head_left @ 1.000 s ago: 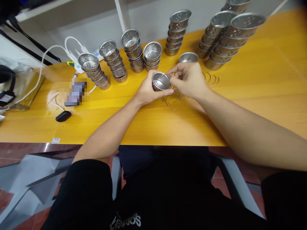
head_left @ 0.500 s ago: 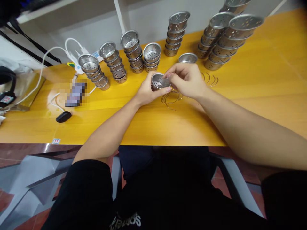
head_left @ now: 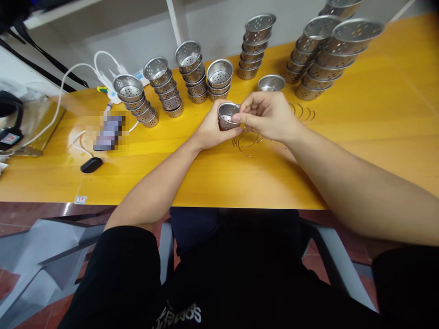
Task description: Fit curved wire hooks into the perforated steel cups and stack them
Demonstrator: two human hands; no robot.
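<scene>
Cup stacks (head_left: 192, 73) line the yellow bench (head_left: 219, 183) by the far grey panel (head_left: 212, 27). Left fingers (head_left: 230, 134) clamp one cup (head_left: 225, 112); right fingers (head_left: 247, 119) meet at its rim.

Rear cup stack (head_left: 343, 8) cut by top edge — right hand (head_left: 269, 115) partly hides held cup (head_left: 226, 114), wire rings (head_left: 253, 145) — phone (head_left: 109, 132) pixelated

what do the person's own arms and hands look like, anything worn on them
The left hand and right hand are bare, without gloves. Both forearms are uncovered, with no watch or wristband visible. The short sleeves are plain black, without visible markings.
</scene>
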